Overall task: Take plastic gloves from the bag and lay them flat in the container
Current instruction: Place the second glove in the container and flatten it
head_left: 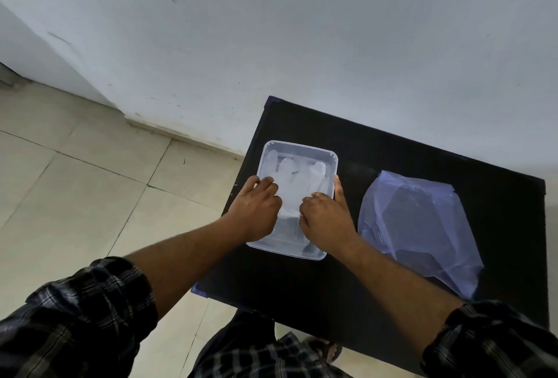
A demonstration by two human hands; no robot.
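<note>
Mostly surroundings: a black table [392, 226] stands against a pale wall [302, 30], with beige floor tiles [75, 181] to its left.
Bag: the clear bluish plastic bag [422, 226] lies crumpled on the right half of the table, reaching toward the near edge, apart from the container.
Container: a clear rectangular container [297, 148] sits near the table's left edge, its long side running from the near edge toward the far one.
Gloves: translucent plastic gloves [297, 174] lie inside the container, fingers pointing to its far end; how many cannot be told.
In the way: both hands cover the near half of the container and hide the glove cuffs.
Left hand [256, 208]: fingers curled, tips pressing down on the glove at the container's left side; no pinch is visible.
Right hand [327, 217]: fingers bent onto the glove, thumb stretched along the container's right rim; whether it grips plastic cannot be told.
Sleeves: dark checked sleeves [90, 302] are rolled up on both forearms.
</note>
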